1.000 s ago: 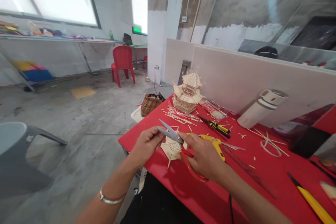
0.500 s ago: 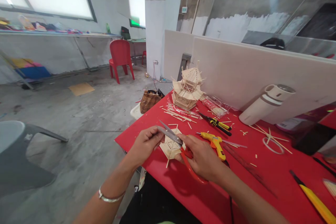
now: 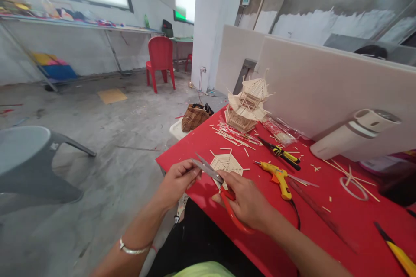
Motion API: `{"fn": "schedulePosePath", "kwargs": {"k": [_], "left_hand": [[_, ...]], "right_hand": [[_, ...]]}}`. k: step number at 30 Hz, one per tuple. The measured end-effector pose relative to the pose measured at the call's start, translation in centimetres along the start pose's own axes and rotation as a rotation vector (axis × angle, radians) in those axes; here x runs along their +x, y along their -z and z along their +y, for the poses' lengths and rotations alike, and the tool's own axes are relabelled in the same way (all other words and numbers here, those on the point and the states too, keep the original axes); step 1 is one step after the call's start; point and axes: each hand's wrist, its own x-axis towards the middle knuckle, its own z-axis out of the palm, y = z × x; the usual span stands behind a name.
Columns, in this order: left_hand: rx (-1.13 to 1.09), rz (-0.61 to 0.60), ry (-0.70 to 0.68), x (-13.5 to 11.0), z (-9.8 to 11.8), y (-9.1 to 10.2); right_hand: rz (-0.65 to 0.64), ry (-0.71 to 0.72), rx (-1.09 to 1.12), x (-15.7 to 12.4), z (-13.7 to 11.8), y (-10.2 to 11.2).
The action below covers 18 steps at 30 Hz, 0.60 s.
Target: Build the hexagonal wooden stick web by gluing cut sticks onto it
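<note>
My right hand [image 3: 247, 199] grips a pair of scissors [image 3: 209, 169] with red handles, its blades parted and pointing up to the left. Beside the blade tips, my left hand [image 3: 177, 184] is closed in a pinch. Whatever lies between its fingertips is too small to make out. Partly behind the scissors and right hand, a flat web-like panel of pale sticks [image 3: 232, 162] lies on the red table [image 3: 201, 194], with a few stick ends jutting from its edge. Farther back stands a tiered pagoda model [image 3: 248, 108] of the same sticks.
A yellow glue gun [image 3: 276, 175] and pliers [image 3: 281, 154] lie right of the panel. Loose sticks [image 3: 232, 137] are scattered near the pagoda. A white thermos [image 3: 344, 138] leans at the back right; a yellow utility knife [image 3: 399, 253] is at front right. A grey stool [image 3: 26, 156] stands left.
The view has turned, shifting the table rightward. Both hands and the scissors have moved left relative to the stick panel, uncovering more of it. The scissors remain in my right hand.
</note>
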Motion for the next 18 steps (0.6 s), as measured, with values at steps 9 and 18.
{"fn": "schedulePosePath", "kwargs": {"k": [9, 18], "left_hand": [[-0.066, 0.054, 0.093, -2.4, -1.9, 2.1], [-0.056, 0.159, 0.063, -2.9, -1.3, 2.8]], "right_hand": [[-0.04, 0.019, -0.2, 0.0, -1.3, -1.9], [0.037, 0.069, -0.271, 0.5, -1.7, -1.7]]}}
